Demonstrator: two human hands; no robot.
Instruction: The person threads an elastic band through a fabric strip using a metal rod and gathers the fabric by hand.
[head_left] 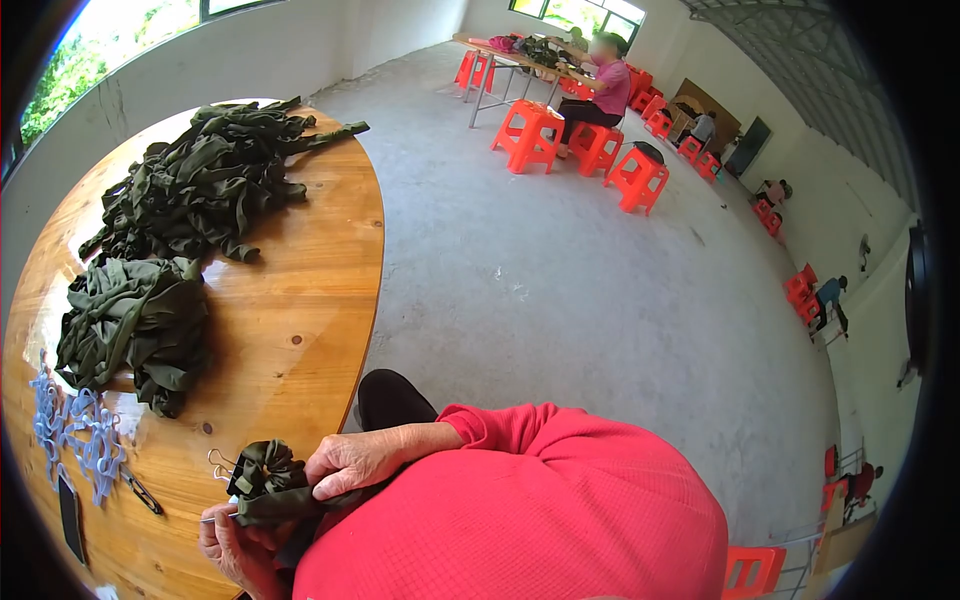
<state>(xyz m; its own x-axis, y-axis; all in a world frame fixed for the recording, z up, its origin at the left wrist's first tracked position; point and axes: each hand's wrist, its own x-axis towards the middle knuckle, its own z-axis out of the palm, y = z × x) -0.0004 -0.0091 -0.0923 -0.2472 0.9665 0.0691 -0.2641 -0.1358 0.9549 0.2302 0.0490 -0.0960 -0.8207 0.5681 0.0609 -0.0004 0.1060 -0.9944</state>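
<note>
My left hand (240, 552) has its thumb and fingertips drawn close together, pinching a thin shiny rod (222, 516) at the near left end of the dark green cloth (275, 508). My right hand (352, 464) lies palm down just to the right, its thumb pressed on the cloth and the fingers close together; how far they curl underneath, I can't tell. The cloth sits between both hands, at the table's near edge, with a bunched part on its far side. Beside that bunch I see a clip (222, 462) with wire handles.

The wooden table (300, 300) fills the left side. On it, far off, lies a loose pile (210, 175) of dark green pieces, with a second heap (135, 325) nearer. Nearer still, at the left, I have tangled blue straps (92, 440), then snips (142, 492) and a black strip (70, 518).

Beyond stretches a grey floor (560, 290). Far off, a person in pink (608, 90) sits at another table (472, 42) among red stools (527, 135); more people sit along the right wall. Windows (110, 50) brighten the far left.
</note>
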